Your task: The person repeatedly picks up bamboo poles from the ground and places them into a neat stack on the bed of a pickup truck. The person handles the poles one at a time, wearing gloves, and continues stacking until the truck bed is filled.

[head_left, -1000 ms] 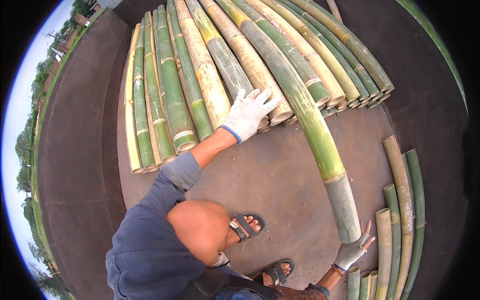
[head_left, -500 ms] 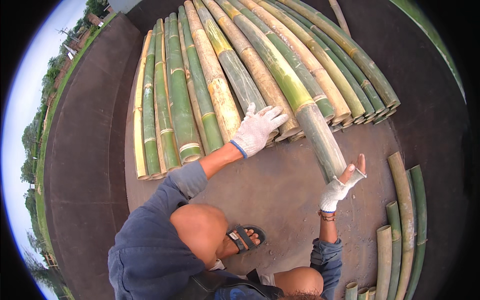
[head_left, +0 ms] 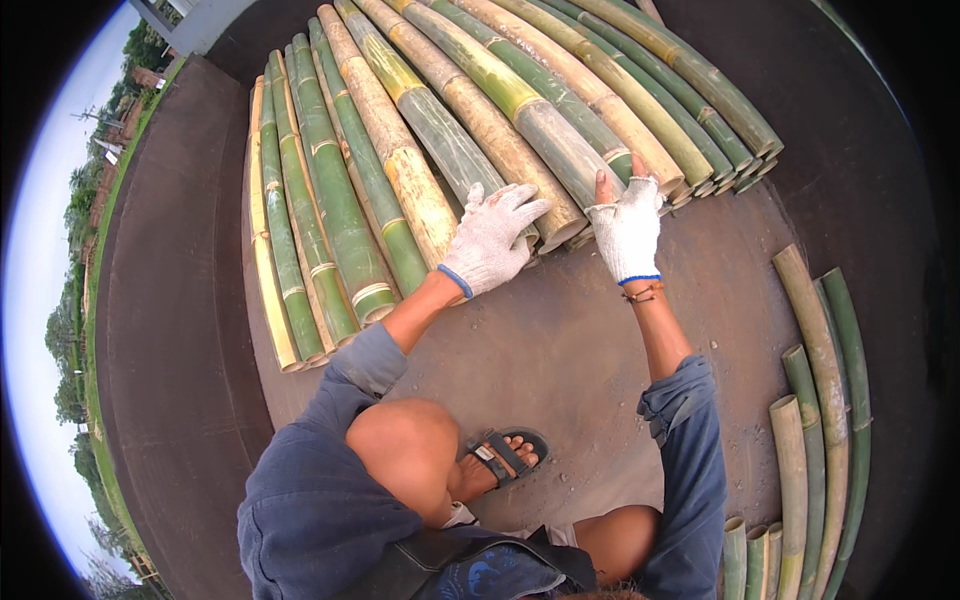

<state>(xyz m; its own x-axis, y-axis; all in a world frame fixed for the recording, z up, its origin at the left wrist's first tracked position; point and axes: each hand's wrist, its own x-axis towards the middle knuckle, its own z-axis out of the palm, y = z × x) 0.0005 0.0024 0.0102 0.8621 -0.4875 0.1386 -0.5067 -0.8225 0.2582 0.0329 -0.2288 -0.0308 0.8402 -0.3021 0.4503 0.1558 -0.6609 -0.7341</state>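
Several green and tan bamboo poles [head_left: 325,175] lie side by side in a broad stack, near ends toward me. My left hand [head_left: 490,242], in a white knit glove with a blue cuff, lies with fingers spread over the near ends of a grey-green bamboo pole [head_left: 446,132] and a tan one beside it. My right hand [head_left: 630,230], in a matching glove with bare fingertips, is at the near end of another grey-green bamboo pole [head_left: 562,140] with a bright yellow-green band. Its fingers are stretched out and apart, the palm against or close to that end, which it hides.
Shorter bamboo pieces [head_left: 800,450] lie at the lower right. Dark walls [head_left: 165,250] rise on the left and right of the brown, gritty floor [head_left: 540,370]. My sandalled foot [head_left: 505,458] is planted on the floor below my hands.
My right hand has moved forward and up, and the banded bamboo pole has slid away from me, its near end now almost level with the stack's. My left hand stays spread on the poles.
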